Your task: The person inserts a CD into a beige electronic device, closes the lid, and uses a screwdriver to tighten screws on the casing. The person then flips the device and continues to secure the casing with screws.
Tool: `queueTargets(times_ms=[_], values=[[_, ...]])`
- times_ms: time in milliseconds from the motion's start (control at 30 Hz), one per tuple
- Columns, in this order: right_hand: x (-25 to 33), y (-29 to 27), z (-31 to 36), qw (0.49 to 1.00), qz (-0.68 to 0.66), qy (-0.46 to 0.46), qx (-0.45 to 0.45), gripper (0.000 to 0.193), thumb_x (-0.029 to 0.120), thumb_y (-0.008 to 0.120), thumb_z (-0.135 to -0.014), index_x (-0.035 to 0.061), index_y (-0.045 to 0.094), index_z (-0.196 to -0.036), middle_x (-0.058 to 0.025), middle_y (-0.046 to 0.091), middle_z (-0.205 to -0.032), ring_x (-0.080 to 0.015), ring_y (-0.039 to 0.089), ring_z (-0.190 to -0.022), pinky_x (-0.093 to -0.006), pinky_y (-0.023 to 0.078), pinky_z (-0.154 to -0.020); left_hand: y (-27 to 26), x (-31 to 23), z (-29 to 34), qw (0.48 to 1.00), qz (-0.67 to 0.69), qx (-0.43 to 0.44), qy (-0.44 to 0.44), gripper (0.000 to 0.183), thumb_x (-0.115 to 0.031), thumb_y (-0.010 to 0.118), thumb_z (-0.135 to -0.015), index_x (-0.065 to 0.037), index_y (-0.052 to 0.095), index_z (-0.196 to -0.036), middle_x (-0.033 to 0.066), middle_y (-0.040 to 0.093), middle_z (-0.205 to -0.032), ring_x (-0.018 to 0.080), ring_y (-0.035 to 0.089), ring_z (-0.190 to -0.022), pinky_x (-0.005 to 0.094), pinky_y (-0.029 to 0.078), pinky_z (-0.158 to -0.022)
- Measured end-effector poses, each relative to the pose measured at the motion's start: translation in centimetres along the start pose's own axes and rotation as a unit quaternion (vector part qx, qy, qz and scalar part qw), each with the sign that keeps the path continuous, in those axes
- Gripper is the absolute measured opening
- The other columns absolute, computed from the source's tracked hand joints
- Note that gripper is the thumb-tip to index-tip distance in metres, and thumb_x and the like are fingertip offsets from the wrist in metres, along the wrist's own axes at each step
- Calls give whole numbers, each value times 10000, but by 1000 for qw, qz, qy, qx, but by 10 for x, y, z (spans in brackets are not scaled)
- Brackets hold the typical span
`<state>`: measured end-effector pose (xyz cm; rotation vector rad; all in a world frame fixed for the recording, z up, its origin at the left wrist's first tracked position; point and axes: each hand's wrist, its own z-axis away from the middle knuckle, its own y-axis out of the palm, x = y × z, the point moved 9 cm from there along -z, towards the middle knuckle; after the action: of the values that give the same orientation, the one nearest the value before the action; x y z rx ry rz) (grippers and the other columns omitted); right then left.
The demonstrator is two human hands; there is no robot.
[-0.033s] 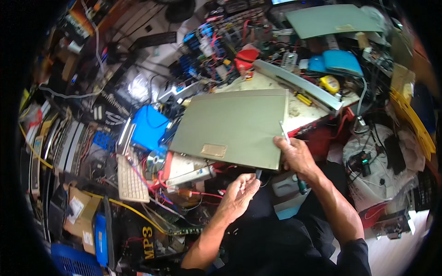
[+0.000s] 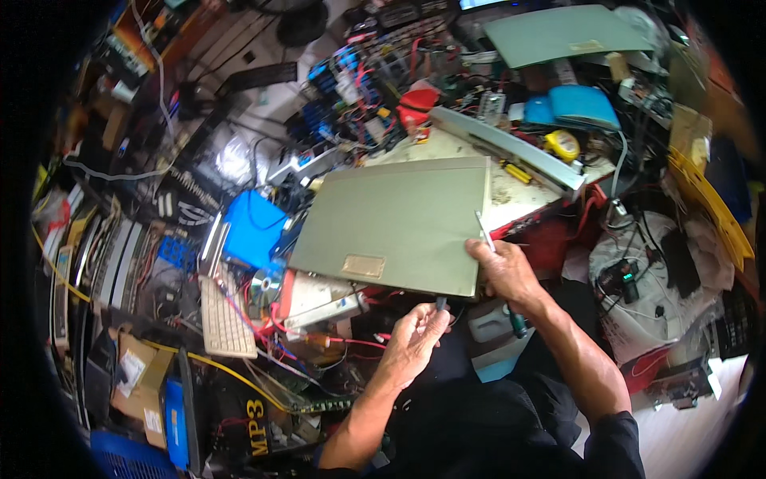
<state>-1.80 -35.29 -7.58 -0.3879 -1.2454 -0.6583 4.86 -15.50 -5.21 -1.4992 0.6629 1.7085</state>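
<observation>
The right hand [image 2: 504, 271] gripped the near right corner of the flat grey-green metal panel [image 2: 395, 226], with a thin silver tool [image 2: 483, 231] lying under its thumb. The left hand [image 2: 415, 339], just below the panel's near edge, was loosely curled, fingertips pinching what looked like a small dark screw or bit [image 2: 440, 303], though it was too small to be sure. Nothing had shifted between the views. Left of the left hand lay a beige keyboard [image 2: 223, 319]; beyond the right sat a yellow tape measure [image 2: 563, 144].
</observation>
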Motion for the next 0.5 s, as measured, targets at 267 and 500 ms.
queueTargets(times_ms=[267, 500], values=[[15, -10, 10, 987, 140, -32, -67, 720, 592, 645, -917, -125, 689, -956, -337, 696, -864, -414, 732, -836, -480, 560, -793, -6, 5, -12, 996, 6, -88, -15, 240, -223, 710, -1016, 15, 726, -1047, 50, 731, -866, 78, 585, -741, 236, 452, -664], [27, -7, 16, 991, 133, 2, -31, 705, 557, 656, -931, -145, 712, -956, -331, 703, -837, -399, 751, -785, -485, 580, -724, -6, -1, -14, 997, -31, -75, 15, 266, -225, 709, -1016, 34, 744, -1064, 69, 762, -883, 90, 645, -757, 246, 485, -649]])
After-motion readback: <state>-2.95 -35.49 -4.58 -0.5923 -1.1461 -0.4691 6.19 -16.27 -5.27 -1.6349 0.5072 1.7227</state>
